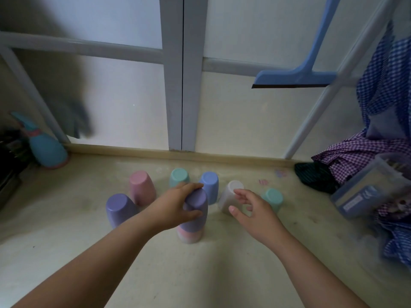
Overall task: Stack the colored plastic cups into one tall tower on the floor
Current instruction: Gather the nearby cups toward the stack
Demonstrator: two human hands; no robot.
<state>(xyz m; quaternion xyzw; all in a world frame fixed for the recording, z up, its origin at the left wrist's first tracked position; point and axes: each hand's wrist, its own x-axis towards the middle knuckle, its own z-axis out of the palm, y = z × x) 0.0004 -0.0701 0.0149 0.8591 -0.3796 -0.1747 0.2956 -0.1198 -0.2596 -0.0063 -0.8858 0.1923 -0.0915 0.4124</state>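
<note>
A short stack of upside-down cups stands mid-floor: a purple cup (196,202) on top, a pink cup (189,235) and a pale one under it. My left hand (178,204) is shut around the purple top cup. My right hand (251,208) hovers open beside it, fingers spread just in front of a white cup (230,194). Loose upside-down cups stand around: purple (119,207), pink (141,187), teal (179,176), blue (210,183) and a second teal one (273,197) behind my right hand.
White sliding doors (175,96) and a wooden sill close off the back. A blue spray bottle (44,147) stands far left. At right lie checked clothes (355,156), a clear plastic box (364,190) and a hanging blue squeegee (293,78).
</note>
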